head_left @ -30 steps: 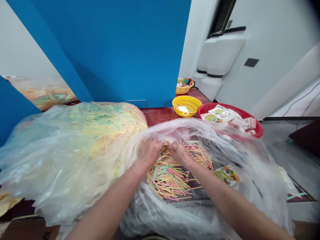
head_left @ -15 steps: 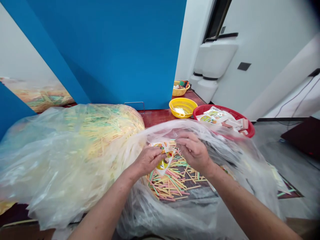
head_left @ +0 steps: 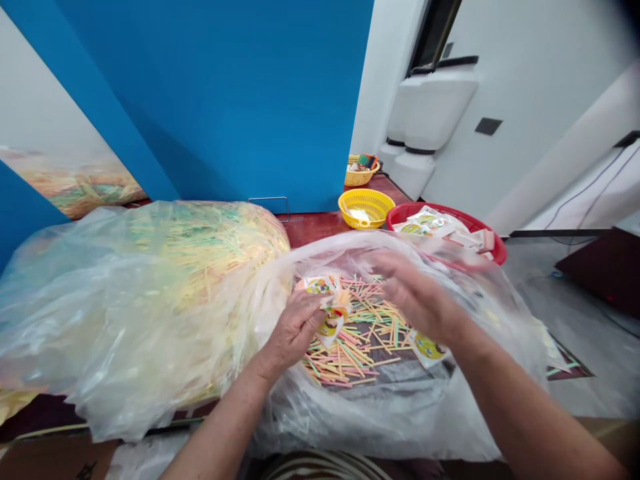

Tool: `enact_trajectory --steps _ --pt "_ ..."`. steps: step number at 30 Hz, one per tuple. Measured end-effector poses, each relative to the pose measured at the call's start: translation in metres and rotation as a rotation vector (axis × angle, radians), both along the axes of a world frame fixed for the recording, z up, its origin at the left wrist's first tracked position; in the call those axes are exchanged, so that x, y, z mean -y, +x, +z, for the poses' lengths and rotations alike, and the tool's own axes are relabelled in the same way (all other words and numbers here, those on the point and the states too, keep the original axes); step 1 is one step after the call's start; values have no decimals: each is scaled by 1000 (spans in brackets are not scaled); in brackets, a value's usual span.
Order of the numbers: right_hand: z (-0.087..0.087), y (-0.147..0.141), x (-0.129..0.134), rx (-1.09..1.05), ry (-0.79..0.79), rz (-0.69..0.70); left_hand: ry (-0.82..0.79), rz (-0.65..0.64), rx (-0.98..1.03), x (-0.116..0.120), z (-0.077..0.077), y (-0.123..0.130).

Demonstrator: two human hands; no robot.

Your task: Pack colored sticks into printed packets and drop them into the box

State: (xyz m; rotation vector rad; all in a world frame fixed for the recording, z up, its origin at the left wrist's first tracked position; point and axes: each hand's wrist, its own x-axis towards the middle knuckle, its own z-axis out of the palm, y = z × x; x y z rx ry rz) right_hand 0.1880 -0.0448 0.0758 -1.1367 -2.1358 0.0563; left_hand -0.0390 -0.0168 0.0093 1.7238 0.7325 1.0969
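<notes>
1. Lying at far left, a bulging clear polythene sack [head_left: 200, 267] packed with thin pastel sticks is being left untouched.
2. Low at centre, a left hand [head_left: 293, 333] is being kept closed, with its fingers [head_left: 311, 312] and thumb being pressed onto a glossy yellow-printed sachet [head_left: 331, 325], which is being held firmly just above the sticks.
3. Just beyond that hand, a white-and-yellow printed sachet [head_left: 317, 285] is being left on a loose heap of thin pink, green and yellow sticks [head_left: 345, 353]. The heap is being contained by an open clear polythene bag [head_left: 380, 427].
4. Toward the right, a blurred right hand [head_left: 417, 293] is being held open above the heap, with its fingers [head_left: 395, 277] being spread and nothing being seen in their hold.
5. Near that hand, a third printed sachet [head_left: 427, 350] is being left at the heap's right edge.
6. Farther off, a round yellow plastic basket [head_left: 364, 207] and a red plastic basin [head_left: 450, 215] of stacked sachets are being kept on a reddish wooden table [head_left: 313, 230].
7. A firm pinch at the sachet's edge is being judged best, with its printed face being kept clear of the loose sticks.
</notes>
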Motion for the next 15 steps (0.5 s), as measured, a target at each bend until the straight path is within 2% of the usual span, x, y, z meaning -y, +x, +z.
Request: enact_trajectory --steps 2,5,7,8,9,11,13,15 --pt "-20 6 -19 60 -99 -187 92 61 -39 -3 -9 -4" --pt "-65 -4 -50 332 -491 -346 338 72 -206 -8 -18 -10" --pt "-88 -15 -65 367 -611 -365 468 68 -300 -9 -20 -14" --pt "-93 -19 -70 362 -630 -359 507 75 -329 -9 -20 -15" --pt "-94 -20 -71 365 -637 -355 534 82 -348 -8 -19 -17" --pt "-84 -15 -65 271 -612 -353 562 90 -367 -6 -18 -18" --pt "-64 -8 -49 -46 -534 -292 568 84 -376 -4 -18 -16" --pt "-42 -7 -26 -497 -388 -138 565 69 -372 -2 -19 -9"
